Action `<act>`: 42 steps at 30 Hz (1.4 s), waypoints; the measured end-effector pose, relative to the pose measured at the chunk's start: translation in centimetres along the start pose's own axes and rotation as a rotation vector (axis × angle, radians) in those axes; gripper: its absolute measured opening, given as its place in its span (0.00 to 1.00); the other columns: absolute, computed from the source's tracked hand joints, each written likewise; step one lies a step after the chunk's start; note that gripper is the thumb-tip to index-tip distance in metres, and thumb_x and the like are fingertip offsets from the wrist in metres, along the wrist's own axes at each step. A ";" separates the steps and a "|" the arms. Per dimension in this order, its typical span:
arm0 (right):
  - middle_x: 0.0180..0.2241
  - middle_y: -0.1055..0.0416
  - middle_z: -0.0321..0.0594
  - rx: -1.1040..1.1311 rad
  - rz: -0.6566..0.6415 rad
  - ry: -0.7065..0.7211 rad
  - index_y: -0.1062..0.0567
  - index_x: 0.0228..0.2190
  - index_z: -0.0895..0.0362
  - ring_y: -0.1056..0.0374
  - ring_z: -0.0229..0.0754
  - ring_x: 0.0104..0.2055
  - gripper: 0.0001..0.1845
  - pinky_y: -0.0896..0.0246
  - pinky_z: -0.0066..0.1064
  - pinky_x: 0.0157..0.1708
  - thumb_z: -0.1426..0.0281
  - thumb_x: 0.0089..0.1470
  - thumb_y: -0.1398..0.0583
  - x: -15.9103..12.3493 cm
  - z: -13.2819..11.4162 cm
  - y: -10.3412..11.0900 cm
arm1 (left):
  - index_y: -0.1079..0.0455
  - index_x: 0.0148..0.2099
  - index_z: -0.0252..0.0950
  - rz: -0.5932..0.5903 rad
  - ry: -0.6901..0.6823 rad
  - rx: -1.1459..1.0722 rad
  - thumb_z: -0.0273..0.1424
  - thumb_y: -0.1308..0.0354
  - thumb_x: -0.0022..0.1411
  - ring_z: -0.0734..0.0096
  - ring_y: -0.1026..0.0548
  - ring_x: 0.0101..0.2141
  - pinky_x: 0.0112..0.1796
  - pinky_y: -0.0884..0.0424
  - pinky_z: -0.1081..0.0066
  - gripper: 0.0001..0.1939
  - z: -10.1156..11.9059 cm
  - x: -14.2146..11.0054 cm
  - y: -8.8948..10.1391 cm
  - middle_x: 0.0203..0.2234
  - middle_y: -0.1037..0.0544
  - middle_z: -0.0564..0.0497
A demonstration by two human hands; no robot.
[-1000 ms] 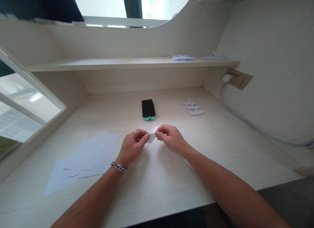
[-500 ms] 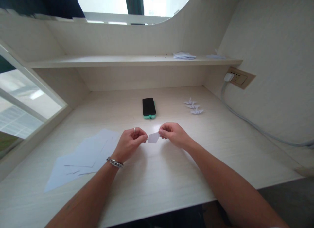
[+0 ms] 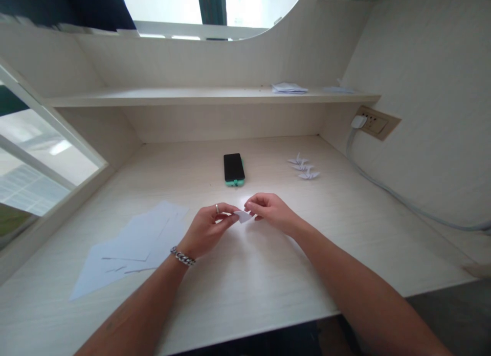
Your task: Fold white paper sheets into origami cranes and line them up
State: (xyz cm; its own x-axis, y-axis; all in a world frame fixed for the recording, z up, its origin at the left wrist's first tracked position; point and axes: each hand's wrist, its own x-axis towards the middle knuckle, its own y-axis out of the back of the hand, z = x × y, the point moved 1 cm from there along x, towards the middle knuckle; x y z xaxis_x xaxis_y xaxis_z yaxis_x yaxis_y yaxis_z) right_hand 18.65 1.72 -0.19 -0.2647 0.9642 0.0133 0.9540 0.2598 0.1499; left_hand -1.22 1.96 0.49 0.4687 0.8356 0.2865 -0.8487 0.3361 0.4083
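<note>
A small folded piece of white paper [image 3: 243, 217] is held just above the desk, between my two hands. My left hand [image 3: 210, 226], with a ring and a chain bracelet, pinches its left edge between thumb and fingers. At its right edge, the curled fingers of my right hand [image 3: 271, 212] meet the paper; exactly how they grip it is partly hidden. Several small folded paper cranes [image 3: 304, 168] stand in a row beyond my right hand. Loose white sheets [image 3: 134, 238] lie on the desk to the left of my left hand.
A black phone [image 3: 233, 168] with a green case or stand lies beyond my hands. Folded papers [image 3: 289, 88] rest on the shelf [image 3: 184, 98]. From a wall socket [image 3: 378, 123], a grey cable [image 3: 387, 190] runs down the right side. A mirror [image 3: 42, 156] stands at left.
My left hand has moved right and now grips the folded paper's left edge. The paper has turned a little, and my right fingers have shifted along its right side.
</note>
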 end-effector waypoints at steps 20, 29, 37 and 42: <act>0.24 0.32 0.33 -0.270 0.080 0.203 0.27 0.25 0.58 0.38 0.35 0.27 0.08 0.45 0.27 0.28 0.68 0.53 0.41 -0.5 -0.2 -1.0 | 0.29 0.34 0.37 -0.006 0.072 0.295 0.35 0.47 0.62 0.69 0.26 0.30 0.31 0.33 0.72 0.10 0.6 0.0 -1.0 0.28 0.22 0.51; 0.25 0.30 0.35 0.272 0.342 0.016 0.28 0.26 0.57 0.34 0.37 0.27 0.12 0.39 0.27 0.25 0.61 0.45 0.35 0.1 -0.3 0.0 | 0.29 0.36 0.35 0.061 0.160 0.154 0.38 0.45 0.61 0.69 0.26 0.29 0.31 0.31 0.70 0.11 -0.1 0.3 -0.3 0.27 0.23 0.50; 0.28 0.26 0.38 0.302 0.225 -0.024 0.23 0.31 0.58 0.31 0.38 0.31 0.16 0.36 0.29 0.31 0.59 0.44 0.34 0.1 0.2 -2.0 | 0.25 0.37 0.33 0.183 0.179 -0.091 0.39 0.39 0.57 0.69 0.24 0.30 0.33 0.28 0.71 0.13 0.1 0.3 -1.2 0.29 0.20 0.48; 0.30 0.24 0.39 -0.082 0.096 0.149 0.22 0.28 0.59 0.31 0.38 0.33 0.09 0.37 0.30 0.37 0.65 0.51 0.38 -0.1 0.1 -2.0 | 0.26 0.35 0.33 0.304 0.172 -0.055 0.39 0.39 0.57 0.68 0.23 0.30 0.33 0.28 0.71 0.13 -0.2 0.2 -0.8 0.29 0.20 0.48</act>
State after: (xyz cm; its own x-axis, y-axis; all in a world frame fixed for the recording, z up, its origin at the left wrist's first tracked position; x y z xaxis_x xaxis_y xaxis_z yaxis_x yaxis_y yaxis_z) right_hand 16.81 1.08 -0.57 -0.1966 0.9645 0.1764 0.9628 0.1559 0.2209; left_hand -0.51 1.98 0.09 0.1481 0.9604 0.2361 -0.9574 0.0794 0.2778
